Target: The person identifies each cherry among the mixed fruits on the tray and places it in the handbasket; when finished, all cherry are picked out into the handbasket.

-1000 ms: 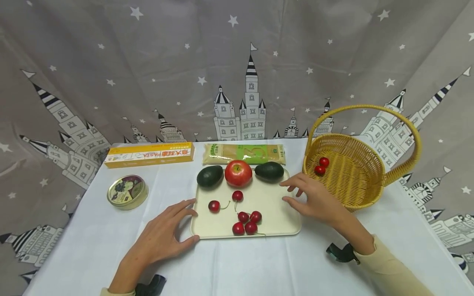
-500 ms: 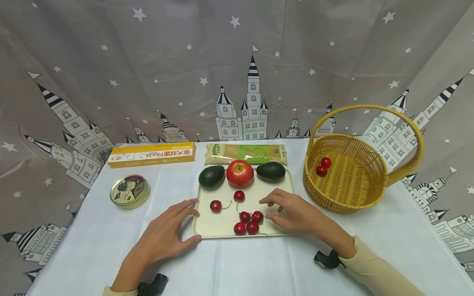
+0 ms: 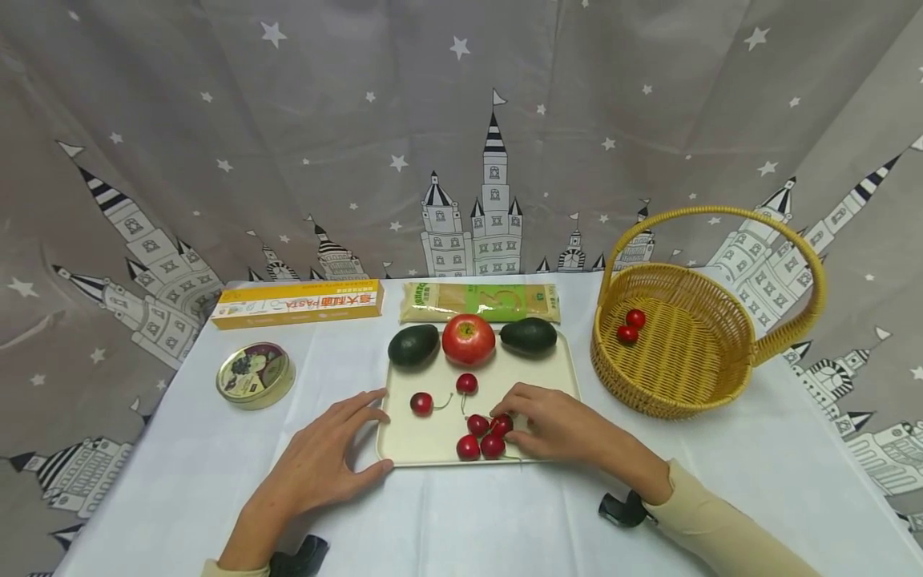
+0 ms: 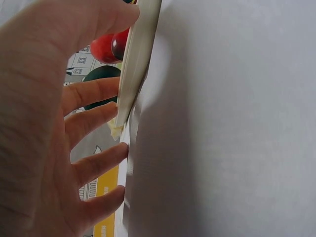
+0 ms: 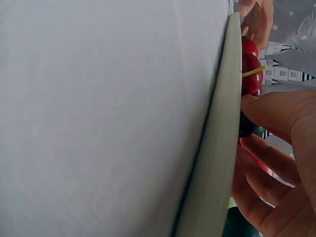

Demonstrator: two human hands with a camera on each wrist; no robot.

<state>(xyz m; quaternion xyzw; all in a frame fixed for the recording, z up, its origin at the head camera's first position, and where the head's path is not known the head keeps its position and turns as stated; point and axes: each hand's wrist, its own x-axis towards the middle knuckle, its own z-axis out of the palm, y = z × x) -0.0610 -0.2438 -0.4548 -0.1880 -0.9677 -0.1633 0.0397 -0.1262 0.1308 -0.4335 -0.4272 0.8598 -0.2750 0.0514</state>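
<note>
On a cream tray (image 3: 425,445) lie several red cherries, two dark avocados (image 3: 413,344) (image 3: 529,335) and a red apple (image 3: 469,339). My right hand (image 3: 551,422) has its thumb and forefinger curled round the upper right cherry (image 3: 502,425) of a cluster near the tray's front. Beside it are the other clustered cherries (image 3: 468,447), one with a stem. Two more stemmed cherries (image 3: 421,404) (image 3: 466,384) lie farther back. My left hand (image 3: 320,453) rests with spread fingers at the tray's left edge; in the left wrist view its thumb and fingertips meet the rim (image 4: 133,64).
Right of the tray stands a yellow wicker basket (image 3: 667,407) with a tall handle and two cherries (image 3: 631,326) inside. Behind the tray lies a pasta packet (image 3: 479,302). A yellow pasta box (image 3: 299,304) and a round tin (image 3: 255,375) are at the left.
My right hand has moved left from beside the basket across the tray to the cherry cluster, its fingers coming round one cherry. The left hand stays at the tray's edge.
</note>
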